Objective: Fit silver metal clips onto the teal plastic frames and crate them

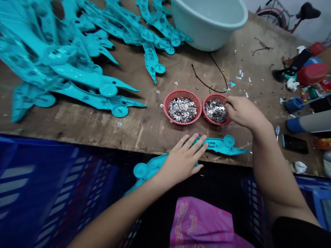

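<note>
Pink printed fabric (199,224) lies closest to us, below both forearms, with dark blue plastic crates (51,179) on either side. Our left hand (181,160) lies open, fingers spread, pressed flat on a teal moulded plastic part (219,145) that sits at the near edge of the wooden tabletop (77,127), one end hanging past it. Our right hand (243,112) is curled, its fingertips down among silver metal pieces (216,112) in the right-hand red basket (207,100); we cannot tell whether it has pinched any.

With so much of that teal part overhanging, it could tip off the edge if our left hand lifted. Both baskets are shallow, and the left-hand red basket (182,92), also full of silver pieces, sits just beside the other, so a careless knock from our right wrist could spill them. A thin black wire (207,84) curves just behind the baskets and could snag our fingers. Stray metal bits (243,77) already dot the wood. Farther off, a heap of teal plastic parts (90,77) covers the left side, and a pale plastic basin (209,24) stands at the far edge. A phone (294,144) lies just beyond our right forearm.
</note>
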`<state>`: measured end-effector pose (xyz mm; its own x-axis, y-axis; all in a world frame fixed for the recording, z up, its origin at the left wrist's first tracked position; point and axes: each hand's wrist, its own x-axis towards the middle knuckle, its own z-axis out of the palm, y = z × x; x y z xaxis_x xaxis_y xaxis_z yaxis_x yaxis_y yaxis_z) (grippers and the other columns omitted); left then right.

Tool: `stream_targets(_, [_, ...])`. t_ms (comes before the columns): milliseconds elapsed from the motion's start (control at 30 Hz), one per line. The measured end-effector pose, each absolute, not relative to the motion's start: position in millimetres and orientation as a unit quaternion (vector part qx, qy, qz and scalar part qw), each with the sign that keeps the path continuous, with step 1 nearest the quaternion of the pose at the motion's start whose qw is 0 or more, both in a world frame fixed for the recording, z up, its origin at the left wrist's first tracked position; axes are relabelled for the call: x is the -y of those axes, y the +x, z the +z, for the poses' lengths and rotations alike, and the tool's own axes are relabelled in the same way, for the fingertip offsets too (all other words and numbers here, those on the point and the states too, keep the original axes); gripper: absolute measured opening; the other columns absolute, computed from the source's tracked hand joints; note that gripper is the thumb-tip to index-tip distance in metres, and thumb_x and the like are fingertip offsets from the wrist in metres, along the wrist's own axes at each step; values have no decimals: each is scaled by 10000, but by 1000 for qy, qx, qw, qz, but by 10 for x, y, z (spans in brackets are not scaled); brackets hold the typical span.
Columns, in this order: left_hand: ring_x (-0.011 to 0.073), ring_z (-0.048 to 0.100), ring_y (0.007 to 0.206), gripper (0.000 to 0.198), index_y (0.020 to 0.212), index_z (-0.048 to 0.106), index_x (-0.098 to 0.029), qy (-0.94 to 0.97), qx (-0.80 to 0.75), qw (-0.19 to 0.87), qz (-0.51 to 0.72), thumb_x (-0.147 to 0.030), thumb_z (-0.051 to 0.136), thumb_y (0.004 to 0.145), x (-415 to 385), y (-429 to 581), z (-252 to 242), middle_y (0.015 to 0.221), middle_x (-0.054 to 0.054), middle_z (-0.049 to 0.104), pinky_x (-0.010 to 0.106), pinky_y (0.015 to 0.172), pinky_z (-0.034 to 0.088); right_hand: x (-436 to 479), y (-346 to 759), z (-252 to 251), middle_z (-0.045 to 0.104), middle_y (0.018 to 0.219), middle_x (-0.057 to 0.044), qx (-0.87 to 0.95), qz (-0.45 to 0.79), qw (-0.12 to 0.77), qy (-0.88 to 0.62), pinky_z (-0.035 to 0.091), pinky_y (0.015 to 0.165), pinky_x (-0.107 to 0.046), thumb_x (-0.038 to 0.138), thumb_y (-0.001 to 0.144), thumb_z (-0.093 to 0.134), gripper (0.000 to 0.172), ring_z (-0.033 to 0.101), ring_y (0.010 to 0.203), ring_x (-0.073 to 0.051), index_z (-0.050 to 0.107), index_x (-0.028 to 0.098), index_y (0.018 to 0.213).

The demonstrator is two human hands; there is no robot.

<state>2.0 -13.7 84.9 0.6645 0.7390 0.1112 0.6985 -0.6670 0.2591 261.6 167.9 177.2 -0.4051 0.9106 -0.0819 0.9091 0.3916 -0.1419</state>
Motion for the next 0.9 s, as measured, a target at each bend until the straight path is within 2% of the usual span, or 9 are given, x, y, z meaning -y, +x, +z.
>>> stream_targets(133, [371, 377, 1737, 649, 1691, 573, -230, 912, -383, 112, 92, -332, 713, 1065, 16, -228, 878, 1858, 74, 397, 595, 1448, 300, -1418, 2701, 1847, 625, 728, -60, 809, 85, 60, -578, 282, 645, -358, 250, 1045, 487, 310, 511, 666, -216, 508, 243, 735])
stream_targets(200, [388, 422, 1712, 601, 1664, 598, -206, 907, -385, 118, 120, -244, 695, 1072, -12, -257, 927, 1809, 110, 485, 627, 1428, 342, -1213, 2731, 1864, 593, 712, -42, 813, 92, 108, -564, 280, 651, -352, 284, 1063, 489, 336, 487, 651, -201, 446, 250, 731])
stream_targets(267, [371, 534, 1641, 529, 1624, 626, -164, 896, -363, 149, 205, -246, 676, 1104, -5, -202, 991, 1712, 161, 603, 599, 1387, 433, -958, 2718, 1876, 568, 698, -26, 825, 118, 141, -534, 295, 658, -345, 319, 1087, 492, 361, 483, 645, -190, 425, 250, 740])
stream_targets(400, [241, 767, 1357, 426, 1559, 672, -159, 781, -357, 275, 433, -238, 658, 1141, 134, 82, 1128, 1451, 155, 791, 378, 1186, 638, -408, 2573, 1878, 652, 790, -31, 863, 209, 88, -452, 352, 694, -329, 322, 1149, 480, 342, 556, 708, -188, 553, 230, 828])
stream_targets(500, [185, 834, 1146, 284, 1374, 796, -189, 696, -365, 354, 507, -162, 692, 1110, 288, 303, 1163, 1248, 98, 860, 281, 1047, 679, -103, 2495, 1845, 722, 899, -52, 870, 234, 34, -433, 388, 740, -320, 284, 1177, 483, 303, 614, 791, -198, 664, 205, 947])
stream_targets(567, [163, 842, 1045, 218, 1263, 842, -198, 646, -380, 409, 521, -153, 708, 1096, 376, 398, 1143, 1156, 74, 871, 240, 960, 687, 29, 2499, 1813, 716, 893, -54, 866, 232, 34, -441, 401, 752, -315, 284, 1190, 492, 327, 623, 802, -195, 685, 195, 943])
stream_targets(667, [167, 840, 983, 172, 1201, 865, -208, 569, -392, 504, 518, -220, 735, 1089, 496, 462, 1085, 1135, 72, 862, 233, 872, 704, 161, 2547, 1764, 719, 913, -60, 868, 224, 53, -440, 418, 755, -312, 309, 1199, 517, 352, 632, 810, -191, 715, 187, 935])
stream_targets(767, [171, 842, 934, 166, 1182, 868, -198, 505, -382, 578, 514, -271, 765, 1075, 650, 492, 1045, 1124, 78, 852, 252, 852, 720, 270, 2583, 1698, 745, 937, -72, 876, 206, 77, -428, 447, 742, -313, 329, 1199, 537, 347, 662, 820, -197, 754, 183, 972])
stream_targets(900, [179, 850, 913, 202, 1203, 840, -173, 458, -375, 611, 525, -296, 811, 1044, 873, 525, 1057, 1128, 83, 860, 290, 884, 731, 426, 2573, 1586, 842, 1104, -88, 862, 219, 224, -398, 584, 845, -314, 354, 1178, 613, 260, 783, 954, -208, 809, 206, 1265])
